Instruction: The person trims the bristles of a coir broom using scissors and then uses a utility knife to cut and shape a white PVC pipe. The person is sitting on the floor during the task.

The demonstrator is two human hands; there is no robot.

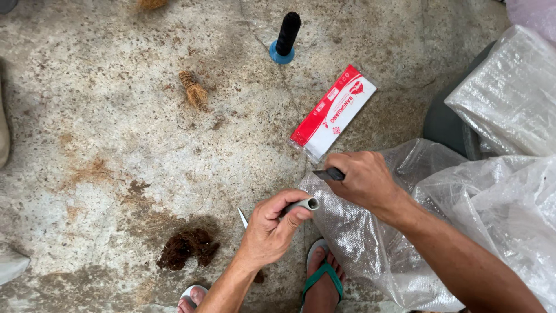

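My left hand is closed around a thin grey tube; its open end sticks out to the right and a small pointed tip shows to the left of the fist. My right hand pinches a small dark flat piece just above the tube, over the edge of a clear woven plastic sack. A red and white flat packet lies on the concrete floor just beyond my right hand.
A black spool on a blue base stands farther off. Brown fibre tufts and a darker clump lie on the floor. More clear plastic sacks pile up at right. My sandalled foot is below.
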